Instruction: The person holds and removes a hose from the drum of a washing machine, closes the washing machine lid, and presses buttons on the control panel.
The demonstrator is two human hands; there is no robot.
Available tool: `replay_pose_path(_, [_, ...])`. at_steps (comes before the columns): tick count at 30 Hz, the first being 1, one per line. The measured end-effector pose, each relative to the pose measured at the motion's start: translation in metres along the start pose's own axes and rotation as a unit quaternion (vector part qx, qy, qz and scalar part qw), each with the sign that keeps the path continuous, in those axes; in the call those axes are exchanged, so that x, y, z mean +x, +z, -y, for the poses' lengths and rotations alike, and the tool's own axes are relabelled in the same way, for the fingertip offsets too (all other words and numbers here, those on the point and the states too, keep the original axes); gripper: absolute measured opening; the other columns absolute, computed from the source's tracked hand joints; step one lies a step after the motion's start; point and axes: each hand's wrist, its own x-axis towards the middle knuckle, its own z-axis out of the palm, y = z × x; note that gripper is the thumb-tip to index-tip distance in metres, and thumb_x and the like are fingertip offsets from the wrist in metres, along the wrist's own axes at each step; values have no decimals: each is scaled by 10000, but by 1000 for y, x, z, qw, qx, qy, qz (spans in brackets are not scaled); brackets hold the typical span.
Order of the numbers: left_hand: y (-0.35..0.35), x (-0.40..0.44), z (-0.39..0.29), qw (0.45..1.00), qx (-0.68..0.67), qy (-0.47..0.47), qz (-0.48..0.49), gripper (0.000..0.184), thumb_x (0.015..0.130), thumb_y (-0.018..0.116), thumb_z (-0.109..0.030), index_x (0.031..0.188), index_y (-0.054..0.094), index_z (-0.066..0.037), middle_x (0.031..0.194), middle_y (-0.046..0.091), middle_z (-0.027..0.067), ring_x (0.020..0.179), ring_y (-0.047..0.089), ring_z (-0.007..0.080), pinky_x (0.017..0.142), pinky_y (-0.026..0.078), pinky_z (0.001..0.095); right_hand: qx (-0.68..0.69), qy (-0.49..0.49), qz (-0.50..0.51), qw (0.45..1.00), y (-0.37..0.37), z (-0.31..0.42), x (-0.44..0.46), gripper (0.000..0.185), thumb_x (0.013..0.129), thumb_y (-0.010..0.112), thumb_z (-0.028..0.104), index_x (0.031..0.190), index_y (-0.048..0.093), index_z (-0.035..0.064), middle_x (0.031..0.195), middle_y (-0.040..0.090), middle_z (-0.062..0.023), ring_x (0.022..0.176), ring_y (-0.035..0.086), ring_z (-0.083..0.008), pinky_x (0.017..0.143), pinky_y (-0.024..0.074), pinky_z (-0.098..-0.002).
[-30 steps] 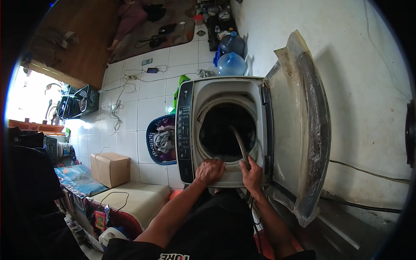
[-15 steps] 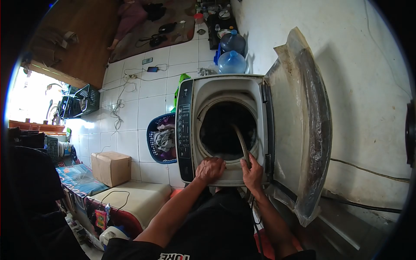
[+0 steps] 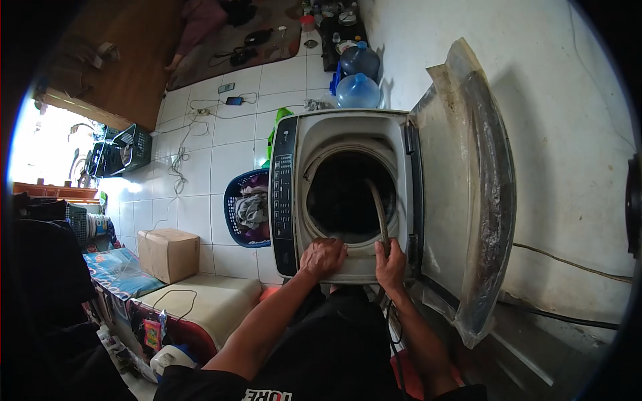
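The right grip is closed around a hose, whose far stretch runs from the fingers slightly left into the dark drum of the washing machine. Left of the hose, the left grip rests curled on the near rim; whether it clasps anything, I cannot tell.

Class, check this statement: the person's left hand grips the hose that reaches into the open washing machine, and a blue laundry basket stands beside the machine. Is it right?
Not quite: in the head view, the right hand grips the hose. That hose reaches into the open washing machine, and a blue laundry basket stands beside the machine.
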Motion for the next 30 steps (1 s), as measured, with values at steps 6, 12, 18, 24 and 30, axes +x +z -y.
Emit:
replay_pose_path(6, [2, -1, 2, 1000, -7, -2, -12, 257, 998, 611, -242, 857, 676, -38, 815, 729, 194, 813, 723, 388, 831, 567, 504, -29, -32, -43, 998, 8, -5, -2, 251, 1067, 643, 256, 1001, 577, 23, 718, 642, -198, 672, 663, -460, 586, 463, -502])
replay_pose_path(12, [4, -2, 7, 1000, 0, 6, 4, 209, 1003, 597, -202, 1043, 681, -15, 836, 730, 191, 826, 721, 393, 838, 565, 506, -82, -22, -58, 995, 11, -10, -2, 248, 1071, 624, 247, 1163, 570, 23, 776, 676, -232, 738, 676, -495, 608, 480, -540])
replay_pose_path(18, [3, -10, 14, 994, -109, -23, -18, 478, 1002, 572, -108, 1455, 509, 30, 993, 705, 230, 982, 690, 410, 905, 549, 503, -168, 6, -21, 985, 7, -4, 1, 372, 1065, 602, 231, 1382, 548, 44, 755, 690, -256, 753, 692, -505, 639, 522, -553])
replay_pose_path(24, [11, -12, 23, 983, -165, 7, -76, 587, 975, 568, -36, 1530, 395, 38, 1205, 621, 256, 1112, 607, 441, 962, 524, 491, -232, 75, 70, 967, -9, 13, 1, 391, 1061, 586, 271, 1387, 572, 55, 770, 709, -267, 780, 704, -509, 670, 554, -573])
replay_pose_path(30, [8, -8, 21, 988, -137, -3, -71, 652, 958, 577, -26, 1566, 350, 45, 1241, 595, 264, 1133, 588, 450, 994, 509, 489, -239, 131, 103, 957, -23, 26, 10, 323, 1054, 595, 268, 1307, 607, 69, 769, 708, -264, 763, 705, -500, 686, 552, -584])
